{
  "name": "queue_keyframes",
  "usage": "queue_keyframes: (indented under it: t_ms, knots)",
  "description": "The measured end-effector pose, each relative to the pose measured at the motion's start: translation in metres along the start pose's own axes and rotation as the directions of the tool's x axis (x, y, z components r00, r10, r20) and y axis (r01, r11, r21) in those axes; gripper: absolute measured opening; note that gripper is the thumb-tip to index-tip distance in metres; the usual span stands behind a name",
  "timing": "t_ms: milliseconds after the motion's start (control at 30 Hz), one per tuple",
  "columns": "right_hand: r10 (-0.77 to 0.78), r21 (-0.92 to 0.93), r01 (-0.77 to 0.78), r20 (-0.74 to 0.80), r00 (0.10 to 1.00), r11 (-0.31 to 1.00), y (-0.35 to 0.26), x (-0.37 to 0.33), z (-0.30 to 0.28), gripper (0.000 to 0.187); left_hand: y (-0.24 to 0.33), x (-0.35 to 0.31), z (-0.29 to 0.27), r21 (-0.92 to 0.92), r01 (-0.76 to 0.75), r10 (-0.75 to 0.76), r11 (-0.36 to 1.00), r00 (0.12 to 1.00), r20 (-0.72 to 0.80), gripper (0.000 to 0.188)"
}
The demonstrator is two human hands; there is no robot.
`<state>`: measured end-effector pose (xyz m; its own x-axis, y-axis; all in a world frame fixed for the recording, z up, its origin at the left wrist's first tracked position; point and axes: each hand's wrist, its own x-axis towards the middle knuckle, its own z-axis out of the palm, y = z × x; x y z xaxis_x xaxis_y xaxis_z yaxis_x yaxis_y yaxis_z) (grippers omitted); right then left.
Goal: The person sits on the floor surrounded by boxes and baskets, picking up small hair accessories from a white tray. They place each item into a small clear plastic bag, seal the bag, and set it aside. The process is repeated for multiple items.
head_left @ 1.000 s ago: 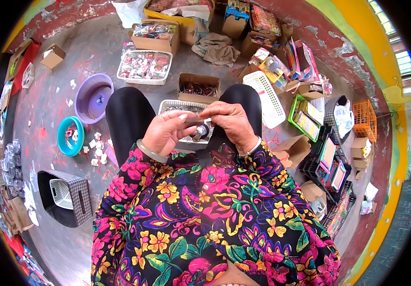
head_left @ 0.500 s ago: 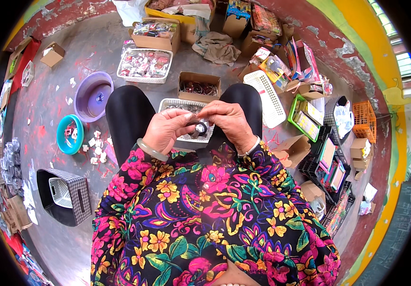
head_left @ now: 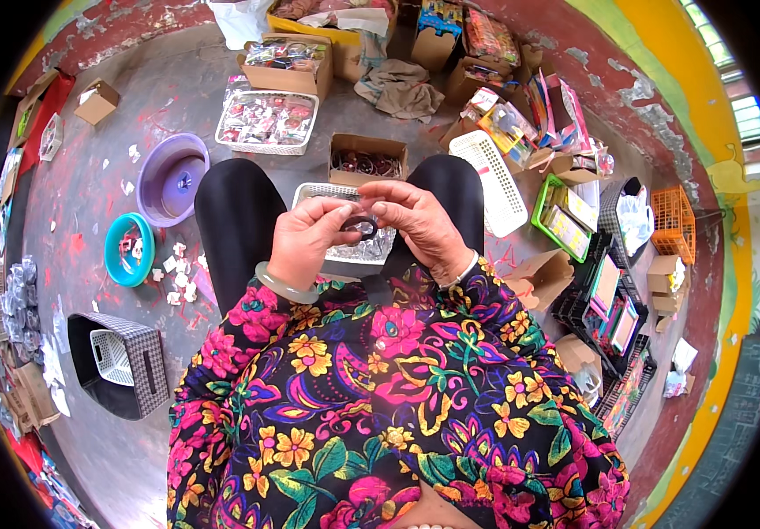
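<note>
Nearest are floral sleeves point(head_left: 221, 348); the left hand point(head_left: 303, 240) is closed in a pinch on a black ring point(head_left: 374, 229); the right hand point(head_left: 426, 229) curves half open just beside it, and whether it grips anything cannot be told. Beneath and beyond, a white basket point(head_left: 327, 186) stands between black-clad knees point(head_left: 237, 198), followed by a cardboard box point(head_left: 368, 142) of dark items and, farther off, a white tray point(head_left: 261, 148) of clear-wrapped packets

Left hand point(head_left: 307, 240): is pinching between thumb and forefinger, fingertips pointing inward.
Right hand point(head_left: 428, 227): is hovering just beside the left fingertips, fingers extending leftward, thumb lying below the forefinger.
Forearms point(head_left: 499, 304): are slanting inward, elbows spreading wide.
Knees point(head_left: 237, 189): are bending, standing apart around both hands.
</note>
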<state>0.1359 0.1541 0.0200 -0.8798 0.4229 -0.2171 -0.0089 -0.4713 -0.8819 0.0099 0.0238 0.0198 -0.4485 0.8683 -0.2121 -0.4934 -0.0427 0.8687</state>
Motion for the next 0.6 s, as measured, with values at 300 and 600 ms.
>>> queue_keyframes:
  t_ms: [300, 600]
  knots:
    - [-0.149, -0.062, 0.146, -0.047, 0.988, 0.987, 0.005, -0.003, 0.004, 0.012, -0.001, -0.003, 0.002, 0.119, -0.007, 0.003, 0.993, 0.999, 0.033, 0.016]
    - [-0.180, -0.170, 0.161, -0.102, 0.978, 0.972, -0.007, -0.010, 0.008, 0.011, 0.006, -0.005, -0.003, 0.164, -0.030, 0.016, 0.986, 0.996, 0.085, 0.020]
